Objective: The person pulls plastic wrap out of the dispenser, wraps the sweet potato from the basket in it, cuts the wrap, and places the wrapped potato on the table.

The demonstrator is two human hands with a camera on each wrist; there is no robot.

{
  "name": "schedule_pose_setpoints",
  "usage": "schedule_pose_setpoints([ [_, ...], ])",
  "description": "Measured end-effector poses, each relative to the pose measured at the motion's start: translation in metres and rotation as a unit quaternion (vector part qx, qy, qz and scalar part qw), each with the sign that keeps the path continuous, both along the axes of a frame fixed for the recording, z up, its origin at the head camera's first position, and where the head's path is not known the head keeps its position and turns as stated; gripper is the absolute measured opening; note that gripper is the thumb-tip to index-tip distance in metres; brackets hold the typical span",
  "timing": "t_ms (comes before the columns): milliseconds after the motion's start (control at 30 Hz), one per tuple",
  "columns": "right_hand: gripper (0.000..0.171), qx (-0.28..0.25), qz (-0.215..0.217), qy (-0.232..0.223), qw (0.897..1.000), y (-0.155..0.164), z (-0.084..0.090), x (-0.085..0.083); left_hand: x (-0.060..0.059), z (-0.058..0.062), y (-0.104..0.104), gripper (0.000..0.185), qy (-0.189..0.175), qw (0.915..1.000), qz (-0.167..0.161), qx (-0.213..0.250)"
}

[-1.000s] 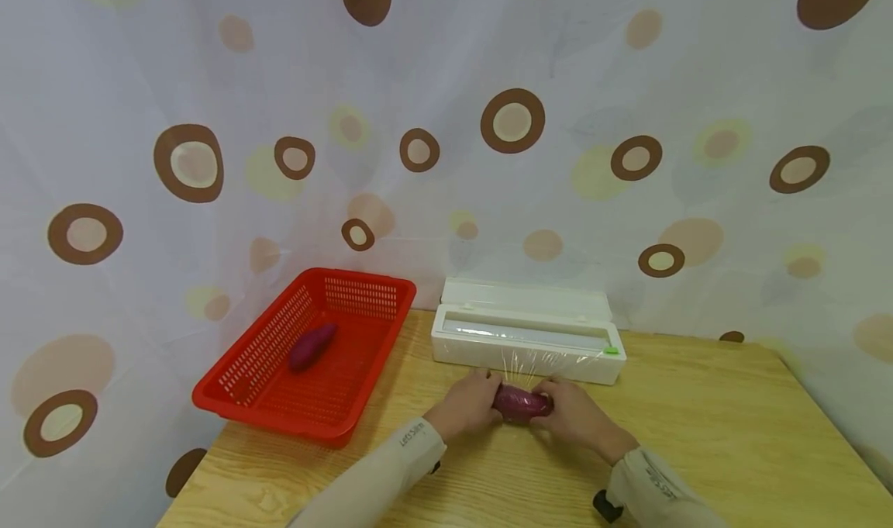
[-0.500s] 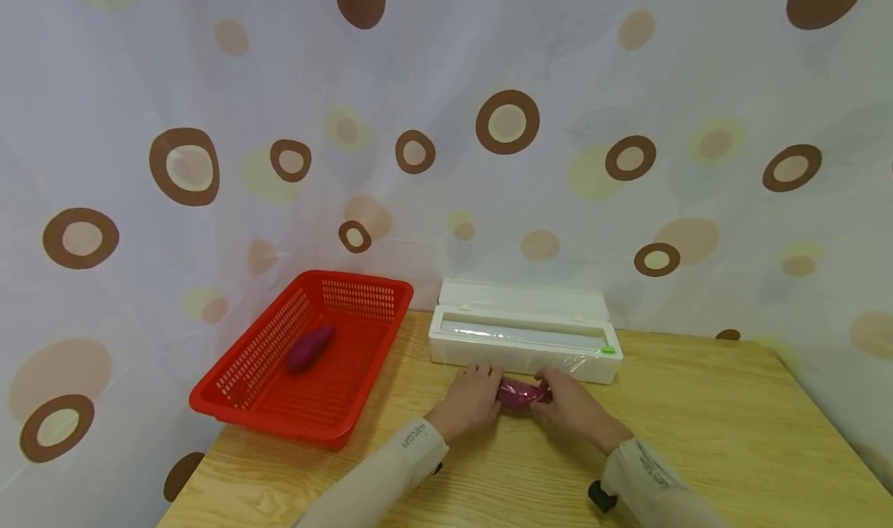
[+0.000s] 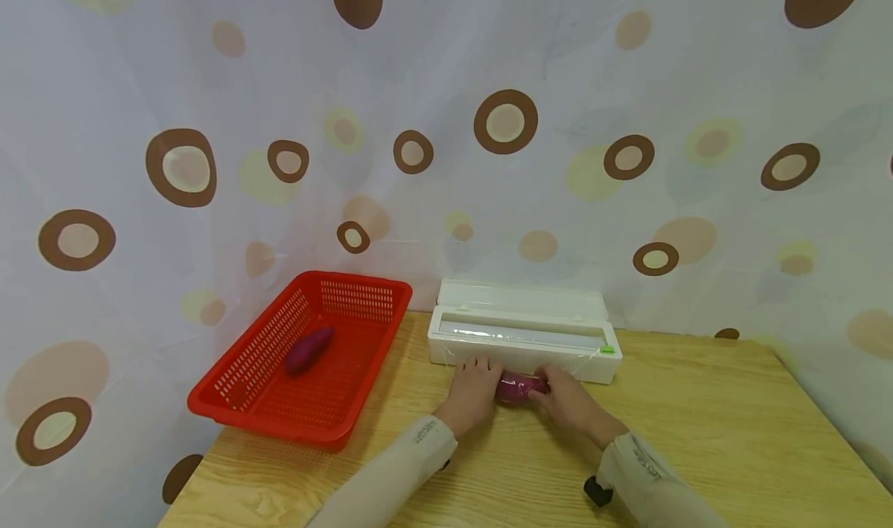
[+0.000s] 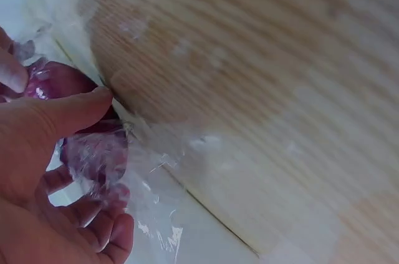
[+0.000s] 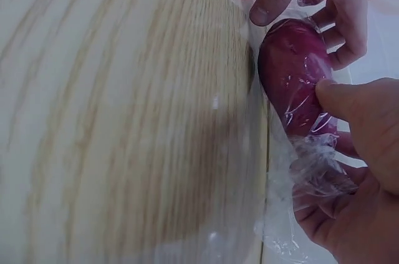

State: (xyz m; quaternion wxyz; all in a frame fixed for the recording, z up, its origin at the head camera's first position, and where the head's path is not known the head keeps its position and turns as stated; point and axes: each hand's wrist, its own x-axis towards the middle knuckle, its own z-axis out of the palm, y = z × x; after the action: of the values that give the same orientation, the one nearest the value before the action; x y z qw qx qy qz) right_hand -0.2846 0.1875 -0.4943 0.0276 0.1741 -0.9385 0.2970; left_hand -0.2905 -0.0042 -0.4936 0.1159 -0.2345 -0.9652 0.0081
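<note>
A purple sweet potato (image 3: 515, 388) wrapped in clear cling film lies on the wooden table, close against the front of a white cling film box (image 3: 523, 357). My left hand (image 3: 473, 395) grips its left end; in the left wrist view the thumb (image 4: 93, 108) lies on the sweet potato (image 4: 62, 81) and the fingers bend round the crumpled film. At the right end my right hand (image 3: 570, 405) holds on with the thumb (image 5: 336, 97) pressed to the skin through the film and the fingers curled beneath. Loose film (image 5: 280, 214) spreads beside it.
A red plastic basket (image 3: 335, 427) stands on the left of the table, with another purple sweet potato (image 3: 309, 350) inside. The box's lid (image 3: 523, 297) is raised against the patterned curtain (image 3: 446, 86). A green slider (image 3: 607, 350) sits at the box's right end.
Both hands have moved the wrapped sweet potato forward, nearer the box. The stretched film between the sweet potato and the box has become shorter.
</note>
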Motion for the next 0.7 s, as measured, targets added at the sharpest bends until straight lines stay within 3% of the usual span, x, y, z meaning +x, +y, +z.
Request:
schedule_pose_setpoints([
  [200,0.023,-0.031,0.005,0.010,0.999,0.0051,-0.0004,-0.0009,-0.0026,0.0001,0.0012,0.043,0.008,0.9998,0.008,0.014],
  [400,0.019,-0.047,0.003,0.033,0.998,0.0080,0.0015,-0.0005,-0.0029,0.0039,-0.0026,0.046,-0.031,0.9971,0.001,0.069],
  [533,0.033,-0.027,0.001,0.048,0.998,0.0083,0.0034,0.0004,-0.0027,0.0056,-0.0052,0.047,-0.051,0.9950,-0.001,0.086],
  [700,0.042,0.012,-0.009,0.074,0.997,0.0070,0.0055,0.0014,-0.0031,0.0052,-0.0063,0.043,-0.036,0.9956,-0.012,0.085],
])
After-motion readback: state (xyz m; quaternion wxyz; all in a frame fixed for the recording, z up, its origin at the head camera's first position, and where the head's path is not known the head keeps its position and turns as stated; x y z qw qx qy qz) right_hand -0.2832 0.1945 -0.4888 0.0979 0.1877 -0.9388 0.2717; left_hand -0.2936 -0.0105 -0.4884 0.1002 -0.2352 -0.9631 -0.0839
